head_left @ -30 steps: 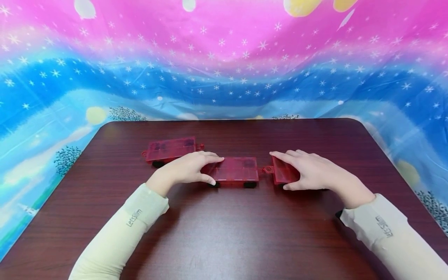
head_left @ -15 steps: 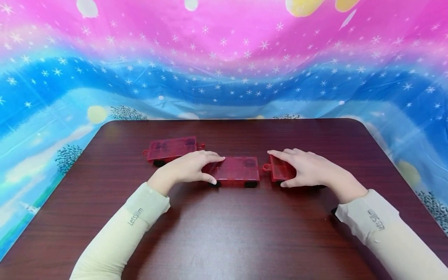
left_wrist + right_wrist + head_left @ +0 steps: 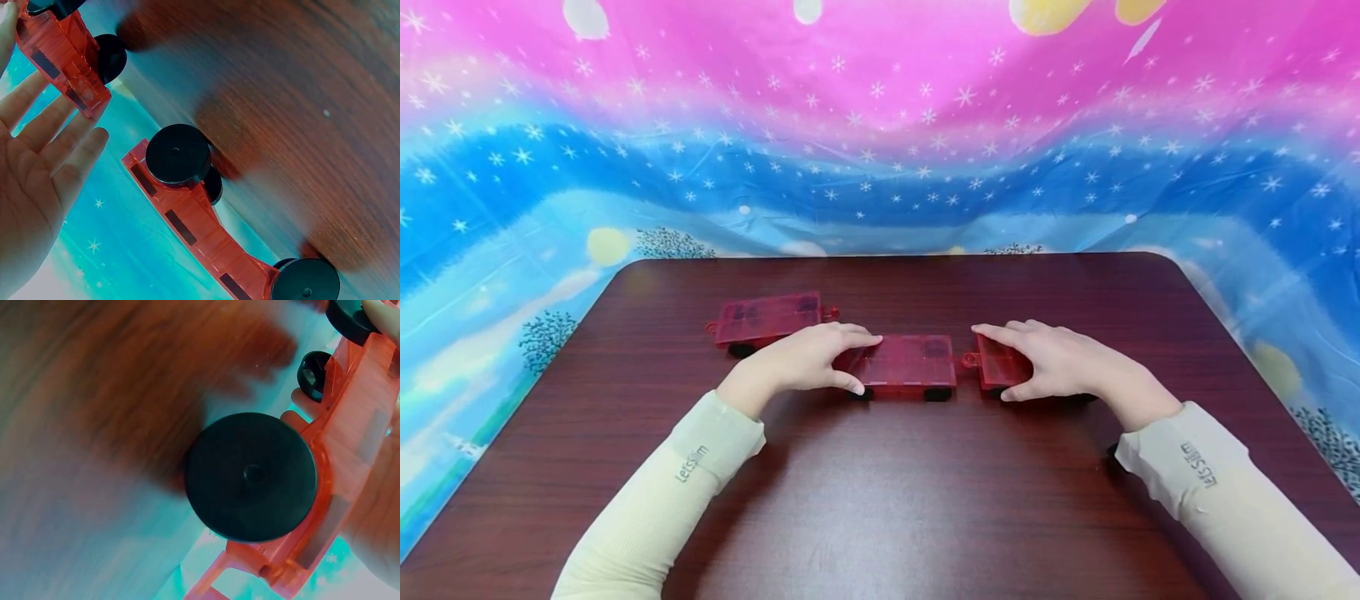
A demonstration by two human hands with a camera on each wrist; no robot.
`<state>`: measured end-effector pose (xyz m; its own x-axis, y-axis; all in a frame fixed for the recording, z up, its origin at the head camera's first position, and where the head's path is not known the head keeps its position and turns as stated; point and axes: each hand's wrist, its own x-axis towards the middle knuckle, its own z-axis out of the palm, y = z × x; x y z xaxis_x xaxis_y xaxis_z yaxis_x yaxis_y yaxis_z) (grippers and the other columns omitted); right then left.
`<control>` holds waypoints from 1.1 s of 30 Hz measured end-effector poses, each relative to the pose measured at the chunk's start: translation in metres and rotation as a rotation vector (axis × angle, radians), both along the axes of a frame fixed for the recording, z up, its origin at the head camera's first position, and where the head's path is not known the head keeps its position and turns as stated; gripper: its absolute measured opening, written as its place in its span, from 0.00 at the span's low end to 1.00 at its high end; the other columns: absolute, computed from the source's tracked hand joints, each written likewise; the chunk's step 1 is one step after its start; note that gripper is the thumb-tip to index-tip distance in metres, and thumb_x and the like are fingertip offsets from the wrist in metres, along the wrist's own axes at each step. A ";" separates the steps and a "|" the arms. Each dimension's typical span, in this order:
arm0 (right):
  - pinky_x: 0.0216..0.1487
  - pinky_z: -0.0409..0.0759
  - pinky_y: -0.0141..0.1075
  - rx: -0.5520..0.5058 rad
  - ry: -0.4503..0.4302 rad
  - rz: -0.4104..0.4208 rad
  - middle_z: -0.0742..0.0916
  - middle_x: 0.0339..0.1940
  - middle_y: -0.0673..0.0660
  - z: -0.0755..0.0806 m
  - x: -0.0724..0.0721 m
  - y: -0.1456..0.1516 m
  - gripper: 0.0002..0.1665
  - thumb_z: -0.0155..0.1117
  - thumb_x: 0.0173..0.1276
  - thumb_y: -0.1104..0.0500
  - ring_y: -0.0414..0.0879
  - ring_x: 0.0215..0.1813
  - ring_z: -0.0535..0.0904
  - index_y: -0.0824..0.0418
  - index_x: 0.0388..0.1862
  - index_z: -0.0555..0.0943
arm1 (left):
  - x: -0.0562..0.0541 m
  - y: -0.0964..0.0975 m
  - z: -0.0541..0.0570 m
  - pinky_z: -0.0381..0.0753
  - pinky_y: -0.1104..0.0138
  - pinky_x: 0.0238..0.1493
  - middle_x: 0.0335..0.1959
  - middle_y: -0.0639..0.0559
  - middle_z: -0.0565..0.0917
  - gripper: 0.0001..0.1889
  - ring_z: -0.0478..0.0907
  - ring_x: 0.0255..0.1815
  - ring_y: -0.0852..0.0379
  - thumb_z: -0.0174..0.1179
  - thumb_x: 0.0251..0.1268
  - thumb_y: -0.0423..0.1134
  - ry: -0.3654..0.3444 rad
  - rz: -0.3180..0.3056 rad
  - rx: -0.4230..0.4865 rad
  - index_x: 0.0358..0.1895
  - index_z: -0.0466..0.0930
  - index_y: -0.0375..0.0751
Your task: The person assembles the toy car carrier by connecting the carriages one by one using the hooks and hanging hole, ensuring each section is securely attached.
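Note:
Three translucent red toy train cars with black wheels are on the table. My left hand (image 3: 805, 358) grips the left end of the middle car (image 3: 910, 362), thumb in front and fingers behind. My right hand (image 3: 1067, 362) holds the right car (image 3: 1000, 367) from above and covers much of it. That car's red coupling ring (image 3: 971, 360) lies close against the middle car's right end; whether they are linked I cannot tell. Behind my left hand stands the left car (image 3: 771, 317), slightly angled. In the right wrist view, a large black wheel (image 3: 251, 477) hangs under the held car.
The dark wood table (image 3: 880, 500) has rounded far corners. A pink and blue curtain (image 3: 880, 142) with snowflakes hangs behind and around it. The left car has small red couplings at both ends, the right one (image 3: 831, 313) near my left fingers.
My right hand has slid slightly left with the right car, bringing its ring nearer the middle car. The left hand and the left car stay practically where they were.

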<state>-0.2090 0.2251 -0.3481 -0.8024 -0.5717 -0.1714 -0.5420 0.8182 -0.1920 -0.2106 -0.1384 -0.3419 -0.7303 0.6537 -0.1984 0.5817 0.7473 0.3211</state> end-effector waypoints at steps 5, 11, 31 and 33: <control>0.63 0.75 0.61 0.000 -0.035 -0.023 0.72 0.73 0.64 0.001 0.001 0.001 0.57 0.76 0.55 0.41 0.63 0.72 0.68 0.42 0.80 0.58 | 0.000 0.001 0.001 0.64 0.50 0.75 0.75 0.47 0.67 0.41 0.63 0.77 0.46 0.68 0.60 0.56 -0.004 0.002 0.002 0.76 0.64 0.51; 0.62 0.75 0.61 0.002 -0.045 -0.042 0.72 0.73 0.64 0.001 0.002 0.001 0.57 0.76 0.55 0.41 0.63 0.73 0.67 0.41 0.80 0.58 | 0.000 0.001 0.000 0.64 0.50 0.75 0.75 0.47 0.67 0.41 0.63 0.77 0.46 0.68 0.60 0.56 -0.004 0.010 0.002 0.76 0.64 0.52; 0.72 0.57 0.69 -0.036 -0.063 -0.025 0.75 0.70 0.63 0.002 0.005 0.002 0.59 0.78 0.53 0.43 0.63 0.71 0.68 0.46 0.80 0.58 | 0.002 0.003 0.000 0.65 0.51 0.75 0.76 0.47 0.66 0.41 0.63 0.77 0.47 0.67 0.62 0.56 -0.005 -0.011 0.000 0.77 0.62 0.52; 0.71 0.56 0.71 -0.037 -0.064 -0.026 0.75 0.70 0.63 0.003 0.006 0.001 0.59 0.79 0.53 0.43 0.63 0.71 0.68 0.46 0.80 0.57 | 0.002 0.002 0.000 0.65 0.50 0.75 0.76 0.47 0.65 0.41 0.62 0.77 0.47 0.67 0.62 0.57 -0.009 -0.010 -0.008 0.77 0.62 0.53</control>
